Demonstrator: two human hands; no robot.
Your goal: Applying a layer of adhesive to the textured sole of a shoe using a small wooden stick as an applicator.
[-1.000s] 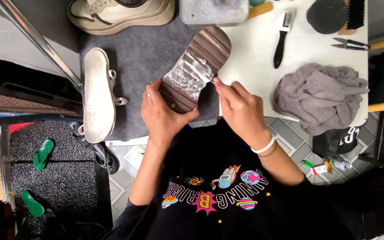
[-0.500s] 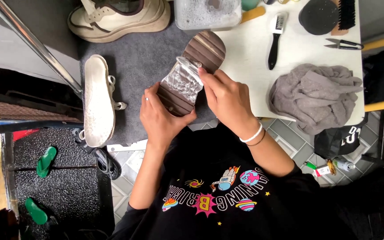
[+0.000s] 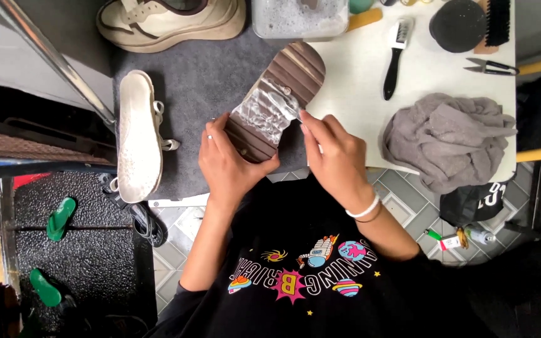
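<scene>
Two hands on soapy brown sole

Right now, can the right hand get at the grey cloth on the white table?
Probably yes. The right hand is busy on the brown sole, but the grey cloth lies just beside it on the white table, with nothing between.

I hold a brown shoe sole with my left hand. It is long and has rounded ends. It has lines going across it like little stripes. It lies slanted, with one end up on the white table and the other end down by my fingers, over the gray mat. White soapy foam covers its middle and looks wet and shiny. My right hand touches the foam at the edge of the sole.
</scene>
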